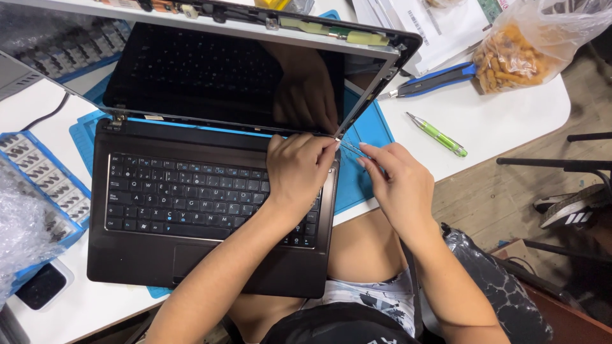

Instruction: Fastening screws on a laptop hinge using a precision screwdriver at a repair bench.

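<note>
The left hand (298, 169) rests with fingers together at the open brown laptop's (191, 210) right hinge on the blue mat (360, 172); the right hand (398, 181) pinches thin tweezers (352, 150) there; a clear bag (529, 44) of orange pieces lies top right; a blue tray (38, 178) of small parts sits left.

The laptop screen (210, 76) is dark and rectangular, tilted open behind the keyboard. A clear plastic bag (529, 44) of orange pieces lies at top right, beside white printed papers (440, 25)
</note>
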